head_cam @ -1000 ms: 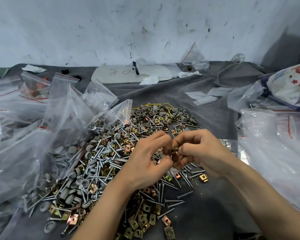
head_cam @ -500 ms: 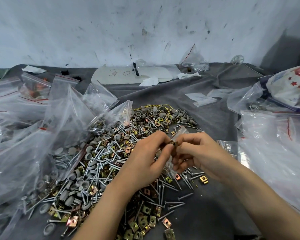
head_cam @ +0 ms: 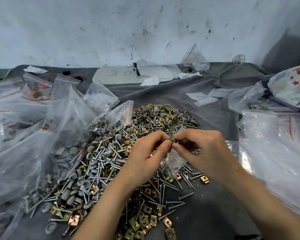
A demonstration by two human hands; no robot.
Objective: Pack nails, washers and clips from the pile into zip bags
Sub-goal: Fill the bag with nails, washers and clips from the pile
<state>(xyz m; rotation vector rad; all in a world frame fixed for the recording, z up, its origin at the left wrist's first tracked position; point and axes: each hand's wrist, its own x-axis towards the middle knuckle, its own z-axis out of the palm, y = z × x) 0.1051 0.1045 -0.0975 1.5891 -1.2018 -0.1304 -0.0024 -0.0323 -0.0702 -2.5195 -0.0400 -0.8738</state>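
A pile (head_cam: 111,158) of silver nails, grey washers and brass clips spreads over the grey cloth (head_cam: 206,210) in front of me. Above its right part, my left hand (head_cam: 145,160) and my right hand (head_cam: 204,153) meet fingertip to fingertip. Between them they pinch one small brass clip (head_cam: 172,140). A small clear zip bag (head_cam: 173,160) hangs under my right hand, held in its fingers, with nails showing through it.
Filled clear zip bags with red strips (head_cam: 33,135) crowd the left side. More clear bags (head_cam: 275,149) lie on the right, with a printed white sack (head_cam: 293,87) behind. A white board (head_cam: 128,75) and paper scraps lie near the scuffed back wall.
Both hands have risen slightly and turned the clip up, so its flat brass face now shows between the fingertips. The small bag still hangs below my right hand.
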